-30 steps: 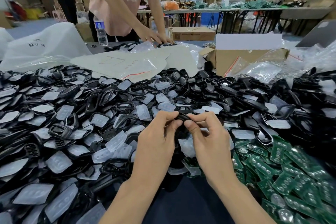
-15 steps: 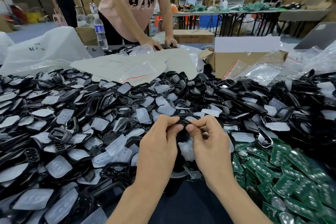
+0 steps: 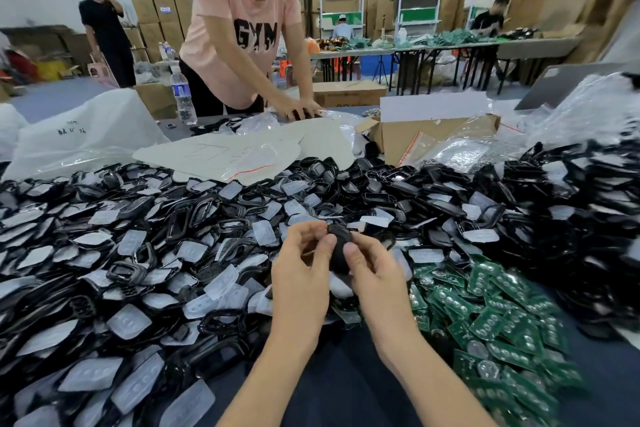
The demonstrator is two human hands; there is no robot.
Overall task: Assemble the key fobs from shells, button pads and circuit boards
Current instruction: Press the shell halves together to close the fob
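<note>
Key fob [image 3: 340, 251], seemingly closed, pinched by fingers of left hand [image 3: 300, 276] and right hand [image 3: 378, 276] (heaps of loose shells [image 3: 367, 191] and boards [image 3: 503, 317] wait).

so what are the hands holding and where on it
A black key fob shell, pinched between both hands: left hand on its left edge, right hand on its right edge.

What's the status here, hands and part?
Left hand, right hand: both pinching the black fob shell. Shell held above the loose button pads. Nothing in the way.
</note>
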